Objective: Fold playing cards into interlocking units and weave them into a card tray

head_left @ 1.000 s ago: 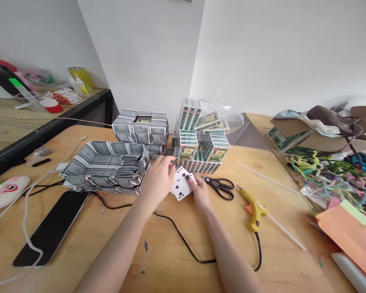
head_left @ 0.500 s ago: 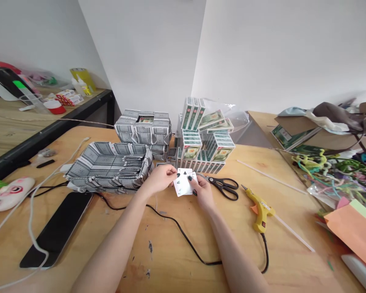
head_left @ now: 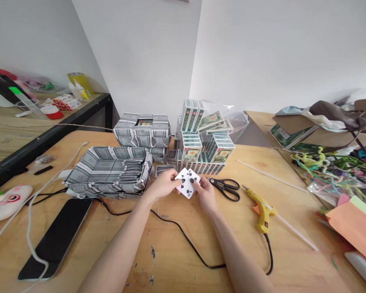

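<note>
Between my two hands are playing cards (head_left: 188, 191), spades face up, overlapping at an angle so their corners stick out. My left hand (head_left: 166, 184) pinches them at the left edge, thumb on top. My right hand (head_left: 205, 194) grips the right side, its thumb pressed on the face. Left of my hands stands an open tray built of folded cards (head_left: 94, 169), with a bunch of folded cards (head_left: 131, 171) in its right end. Behind it is a boxy structure of folded cards (head_left: 142, 131). Stacked card boxes (head_left: 192, 148) stand just beyond my hands.
Black scissors (head_left: 225, 188) and a yellow glue gun (head_left: 262, 209) lie to the right. A black cable (head_left: 183, 232) crosses the table under my forearms. A dark phone (head_left: 56, 238) lies front left. Pipe cleaners (head_left: 347, 175) and orange paper (head_left: 358, 228) fill the right edge.
The cards have been turned relative to each other and now cross at a steeper angle, making a diamond-like outline. Both hands still hold them in nearly the same place.
</note>
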`<state>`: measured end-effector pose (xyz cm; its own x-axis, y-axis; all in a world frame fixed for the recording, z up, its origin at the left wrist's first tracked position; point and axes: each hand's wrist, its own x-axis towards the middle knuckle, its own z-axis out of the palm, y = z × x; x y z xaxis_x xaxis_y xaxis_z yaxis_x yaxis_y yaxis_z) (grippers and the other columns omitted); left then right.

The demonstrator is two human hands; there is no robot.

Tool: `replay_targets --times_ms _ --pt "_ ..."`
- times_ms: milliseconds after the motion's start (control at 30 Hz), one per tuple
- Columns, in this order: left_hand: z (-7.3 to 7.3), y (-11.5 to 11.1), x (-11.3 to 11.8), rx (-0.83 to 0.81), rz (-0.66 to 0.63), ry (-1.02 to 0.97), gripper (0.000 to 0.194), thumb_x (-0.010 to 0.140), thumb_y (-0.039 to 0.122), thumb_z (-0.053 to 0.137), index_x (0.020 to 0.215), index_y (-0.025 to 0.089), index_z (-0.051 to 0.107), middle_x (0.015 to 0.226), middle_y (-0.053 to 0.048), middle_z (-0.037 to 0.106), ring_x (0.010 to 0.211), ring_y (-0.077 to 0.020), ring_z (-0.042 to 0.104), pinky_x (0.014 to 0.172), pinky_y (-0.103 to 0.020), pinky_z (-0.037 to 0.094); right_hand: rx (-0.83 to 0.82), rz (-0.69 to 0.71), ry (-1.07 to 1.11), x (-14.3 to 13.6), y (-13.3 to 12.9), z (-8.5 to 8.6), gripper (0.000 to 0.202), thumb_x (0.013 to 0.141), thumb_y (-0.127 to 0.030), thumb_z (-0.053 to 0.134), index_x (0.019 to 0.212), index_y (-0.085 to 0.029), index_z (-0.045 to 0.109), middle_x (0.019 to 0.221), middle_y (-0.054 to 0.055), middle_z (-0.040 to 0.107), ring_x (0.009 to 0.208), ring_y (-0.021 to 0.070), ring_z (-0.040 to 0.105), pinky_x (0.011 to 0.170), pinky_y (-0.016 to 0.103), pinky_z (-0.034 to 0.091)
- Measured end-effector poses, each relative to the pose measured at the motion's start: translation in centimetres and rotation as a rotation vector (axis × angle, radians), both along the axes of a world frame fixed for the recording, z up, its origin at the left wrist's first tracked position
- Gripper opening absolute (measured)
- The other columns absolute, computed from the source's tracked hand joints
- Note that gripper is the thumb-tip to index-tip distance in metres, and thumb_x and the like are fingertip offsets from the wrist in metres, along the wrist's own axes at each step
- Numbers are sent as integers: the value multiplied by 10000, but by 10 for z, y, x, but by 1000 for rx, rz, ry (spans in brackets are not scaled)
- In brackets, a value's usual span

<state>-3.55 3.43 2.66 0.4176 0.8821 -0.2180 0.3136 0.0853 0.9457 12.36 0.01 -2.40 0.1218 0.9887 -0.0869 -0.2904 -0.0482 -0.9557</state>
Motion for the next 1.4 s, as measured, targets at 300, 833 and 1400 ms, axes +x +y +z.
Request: replay_targets --times_ms 300,833,1400 --pt "-6 3 -5 -133 -68 -47 98 662 196 562 723 131 602 747 -38 669 744 -186 633 645 -277 517 -13 13 -50 -1 -4 3 385 612 -303 694 954 -194 557 825 37 653 641 163 592 562 276 473" --pt "-6 6 -4 -169 190 -81 115 671 177 615 760 109 640 730 -45 667 710 -172 646 630 -284 563 -42 35 16 0 -2 -1 318 622 -363 696 856 -161 618 799 48 697 661 185 635 587 290 492" --pt "-11 5 0 -148 164 -49 101 710 204 580 707 110 618 670 -36 652 687 -170 644 618 -277 555 -47 26 58 2 0 -6 274 623 -318 702 838 -170 616 802 39 700 628 166 631 556 265 479"
